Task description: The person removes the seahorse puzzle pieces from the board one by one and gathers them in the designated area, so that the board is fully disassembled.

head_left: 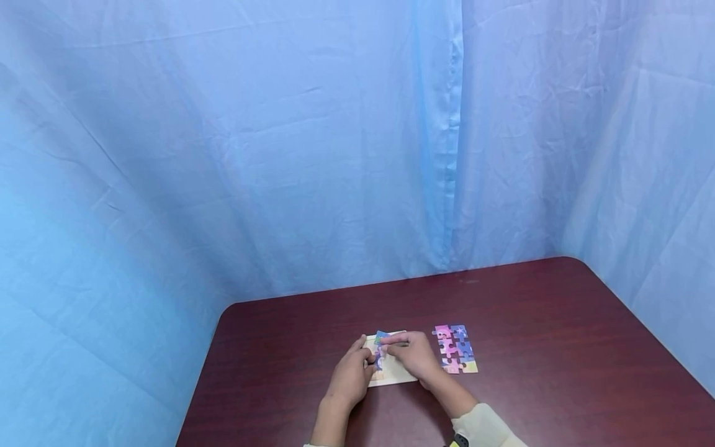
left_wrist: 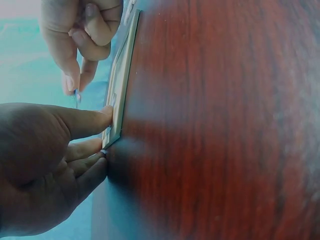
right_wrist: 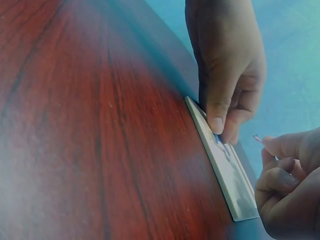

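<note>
A shallow pale puzzle board [head_left: 399, 374] lies on the table, with several blue and purple jigsaw pieces [head_left: 379, 365] in its left part. My left hand [head_left: 347, 377] holds the board at its left side; the thumb rests on top, by the pieces, while other fingers lie along the edge. Just above the board, my right hand [head_left: 416, 355] pinches a small puzzle piece [right_wrist: 258, 139] between thumb and index finger. In the left wrist view this piece is seen almost edge-on, and its picture is hidden.
To the right of the board lies a block of joined puzzle pieces [head_left: 455, 351] in pink, blue and yellow. The dark red wooden table [head_left: 558, 347] has rounded far corners. Light blue curtains [head_left: 335, 155] hang behind it and along both sides.
</note>
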Tool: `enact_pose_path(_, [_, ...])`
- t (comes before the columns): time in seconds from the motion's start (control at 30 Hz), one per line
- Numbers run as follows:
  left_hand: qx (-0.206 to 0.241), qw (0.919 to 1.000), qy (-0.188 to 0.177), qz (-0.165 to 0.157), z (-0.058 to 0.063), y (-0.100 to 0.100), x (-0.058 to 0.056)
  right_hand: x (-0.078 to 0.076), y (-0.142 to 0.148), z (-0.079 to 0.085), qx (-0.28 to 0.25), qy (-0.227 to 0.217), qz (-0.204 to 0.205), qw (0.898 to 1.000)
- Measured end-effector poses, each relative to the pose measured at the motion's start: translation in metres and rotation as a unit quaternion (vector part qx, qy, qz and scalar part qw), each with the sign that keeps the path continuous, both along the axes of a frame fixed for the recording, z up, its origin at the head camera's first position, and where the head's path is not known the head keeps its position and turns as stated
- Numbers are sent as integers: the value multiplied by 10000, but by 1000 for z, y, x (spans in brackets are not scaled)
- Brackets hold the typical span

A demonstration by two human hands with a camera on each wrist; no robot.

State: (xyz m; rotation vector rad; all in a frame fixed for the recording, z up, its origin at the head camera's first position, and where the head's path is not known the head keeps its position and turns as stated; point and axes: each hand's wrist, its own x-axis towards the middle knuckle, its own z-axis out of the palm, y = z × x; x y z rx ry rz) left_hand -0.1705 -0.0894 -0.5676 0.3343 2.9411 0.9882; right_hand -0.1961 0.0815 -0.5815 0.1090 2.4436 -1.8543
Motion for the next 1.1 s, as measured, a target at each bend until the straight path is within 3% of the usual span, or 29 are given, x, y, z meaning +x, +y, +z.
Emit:
enact_pose_path(0.33, [-20, 10000, -27, 63, -1, 0, 2, -1, 10, 4, -660, -235, -116, 9975])
enact_pose_path(0.9, [-6, 10000, 5, -51, -1, -1, 2, -24, 60, 16, 1, -106, -281, 9995])
enact_pose_path(1.1, [19, 10000, -58, -14, 1, 1, 1, -32, 82, 20, 109, -19, -148, 9998])
